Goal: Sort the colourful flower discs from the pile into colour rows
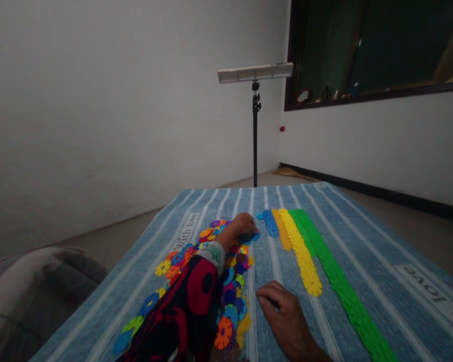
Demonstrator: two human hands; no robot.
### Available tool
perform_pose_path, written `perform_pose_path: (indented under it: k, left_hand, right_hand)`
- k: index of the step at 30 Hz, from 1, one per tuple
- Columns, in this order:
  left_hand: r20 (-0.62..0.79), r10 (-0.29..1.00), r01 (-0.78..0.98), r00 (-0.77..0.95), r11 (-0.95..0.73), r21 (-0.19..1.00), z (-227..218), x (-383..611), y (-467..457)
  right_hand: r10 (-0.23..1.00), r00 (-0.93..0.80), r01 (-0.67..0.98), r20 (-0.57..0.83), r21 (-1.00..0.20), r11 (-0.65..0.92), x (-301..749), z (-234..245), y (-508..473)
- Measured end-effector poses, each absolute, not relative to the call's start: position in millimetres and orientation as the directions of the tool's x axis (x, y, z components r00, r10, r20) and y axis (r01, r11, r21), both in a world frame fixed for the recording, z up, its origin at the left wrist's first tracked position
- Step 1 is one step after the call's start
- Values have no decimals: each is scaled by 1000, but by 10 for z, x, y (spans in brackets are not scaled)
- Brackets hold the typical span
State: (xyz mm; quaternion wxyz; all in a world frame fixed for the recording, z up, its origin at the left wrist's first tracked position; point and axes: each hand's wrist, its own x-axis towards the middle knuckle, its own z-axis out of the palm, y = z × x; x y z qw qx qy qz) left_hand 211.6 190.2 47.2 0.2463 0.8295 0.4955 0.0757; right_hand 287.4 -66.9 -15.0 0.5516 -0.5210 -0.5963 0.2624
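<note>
My left hand (245, 224) reaches over a heap of mixed flower-shaped plastic discs (223, 333), its fingers closed on a blue flower disc (253, 237). My sleeved forearm hides part of the heap. Down and to the right, my right hand (283, 312) rests on the striped cloth with its fingers curled in and nothing visible in them. Beyond it lie overlapping rows of discs: a short blue row (271, 223), an orange row (284, 232), a long yellow row (301, 256) and a green row (343, 286) with a shorter green one beside it. A light blue disc (259, 216) sits left of the blue row.
The blue-and-white striped cloth (366, 241) covers the table. A black stand (255, 141) with a flat panel rises behind the far edge. Draped grey fabric (38, 301) is at the lower left. Walls and a dark window (377, 45) surround the corner.
</note>
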Motion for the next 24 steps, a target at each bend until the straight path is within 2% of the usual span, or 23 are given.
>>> perform_pose_path:
  k: [4, 9, 15, 20, 24]
  left_hand:
    - [-176, 828, 767, 532, -384, 514, 523, 2072, 1840]
    - [-157, 840, 749, 519, -359, 557, 518, 2104, 1794]
    - [-162, 853, 694, 497, -278, 664, 493, 2083, 1799]
    - [-124, 905, 659, 408, -198, 725, 427, 2172, 1910]
    - [-120, 942, 682, 313, -135, 718, 336, 2355, 2083]
  right_hand:
    - [914, 150, 327, 377, -891, 314, 2875, -128, -677]
    - [904, 160, 328, 397, -885, 330, 2875, -121, -676]
    - [912, 147, 327, 382, -889, 320, 2877, -123, -673]
    - [906, 167, 320, 389, -890, 324, 2864, -139, -668]
    - [897, 171, 330, 408, -881, 338, 2866, -157, -662]
